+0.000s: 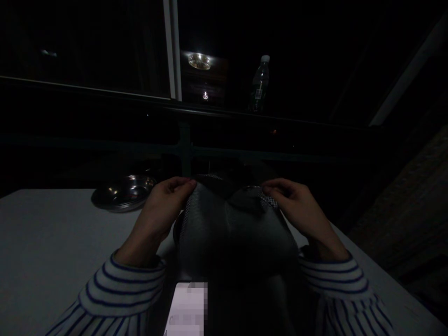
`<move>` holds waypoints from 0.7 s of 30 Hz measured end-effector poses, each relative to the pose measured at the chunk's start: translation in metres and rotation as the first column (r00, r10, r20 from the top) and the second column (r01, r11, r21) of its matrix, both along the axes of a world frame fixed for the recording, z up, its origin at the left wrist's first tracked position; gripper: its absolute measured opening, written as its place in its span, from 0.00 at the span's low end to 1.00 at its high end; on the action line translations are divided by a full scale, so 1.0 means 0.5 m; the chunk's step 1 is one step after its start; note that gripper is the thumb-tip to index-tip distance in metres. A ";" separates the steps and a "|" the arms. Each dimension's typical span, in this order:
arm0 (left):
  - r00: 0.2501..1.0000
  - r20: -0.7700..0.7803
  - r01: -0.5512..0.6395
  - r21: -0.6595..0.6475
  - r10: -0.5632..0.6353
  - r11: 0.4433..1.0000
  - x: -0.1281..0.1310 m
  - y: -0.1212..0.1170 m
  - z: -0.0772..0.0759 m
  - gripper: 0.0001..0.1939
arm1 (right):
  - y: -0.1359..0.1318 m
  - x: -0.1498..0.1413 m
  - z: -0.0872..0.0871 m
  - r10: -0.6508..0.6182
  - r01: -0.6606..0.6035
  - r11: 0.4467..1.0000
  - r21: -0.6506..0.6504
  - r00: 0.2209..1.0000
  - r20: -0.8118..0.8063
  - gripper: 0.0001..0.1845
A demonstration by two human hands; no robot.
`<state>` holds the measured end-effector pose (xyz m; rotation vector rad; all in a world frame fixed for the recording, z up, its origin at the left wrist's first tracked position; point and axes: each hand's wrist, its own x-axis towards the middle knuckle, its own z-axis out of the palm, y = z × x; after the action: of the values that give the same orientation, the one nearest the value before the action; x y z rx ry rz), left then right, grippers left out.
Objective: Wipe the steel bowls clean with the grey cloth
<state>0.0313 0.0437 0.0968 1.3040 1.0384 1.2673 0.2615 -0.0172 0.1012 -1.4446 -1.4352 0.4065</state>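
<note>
A dark grey fabric piece with checkered edging (231, 228) is stretched between my hands above the white table. Its exact kind is hard to make out in the dim light. My left hand (159, 212) pinches the upper left edge between thumb and fingers. At the upper right edge, beside the black-and-white checks, my right hand (299, 205) has its thumb and fingers closed on the same fabric. The top edge sags between the two grips. Deep shadow hides the lower part of the fabric.
Shiny metal bowls (122, 193) stand left of my left hand on the white table (52, 252). A lit phone (185, 308) lies close to me at the bottom. Beyond the table, a clear plastic bottle (259, 84) stands upright by the dark window.
</note>
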 end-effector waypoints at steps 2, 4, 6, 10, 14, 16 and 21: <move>1.000 0.011 -0.010 0.003 0.010 1.000 -0.003 0.002 0.001 0.15 | 0.001 0.008 -0.002 -0.019 0.019 1.000 0.006 1.000 -0.003 0.11; 1.000 0.010 -0.021 0.004 0.021 1.000 -0.006 0.007 0.000 0.15 | 0.003 0.015 -0.005 -0.028 0.028 1.000 0.013 0.999 -0.016 0.13; 0.999 0.010 -0.053 -0.002 0.053 0.999 -0.008 0.014 -0.003 0.14 | 0.009 0.021 -0.011 -0.037 0.038 0.999 0.010 0.998 -0.051 0.16; 0.991 0.078 -0.102 -0.057 0.106 0.993 -0.015 0.031 -0.010 0.12 | 0.025 0.033 -0.024 -0.072 0.071 0.997 -0.012 0.991 -0.115 0.19; 0.987 0.114 -0.105 -0.100 0.117 0.989 -0.021 0.034 -0.009 0.10 | 0.030 0.043 -0.030 0.050 -0.059 0.996 -0.060 0.990 -0.134 0.16; 0.985 0.108 -0.125 -0.101 0.136 0.987 -0.023 0.032 -0.006 0.10 | 0.024 0.046 -0.028 0.131 -0.146 0.986 -0.080 0.978 -0.163 0.12; 0.989 0.102 -0.104 -0.080 0.112 0.991 -0.032 0.030 -0.002 0.11 | 0.011 0.043 -0.023 0.223 -0.246 0.967 -0.073 0.946 -0.237 0.07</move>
<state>0.0155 0.0585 0.0958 1.1244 1.0822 1.3511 0.2830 -0.0118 0.0899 -1.2624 -1.4195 0.7802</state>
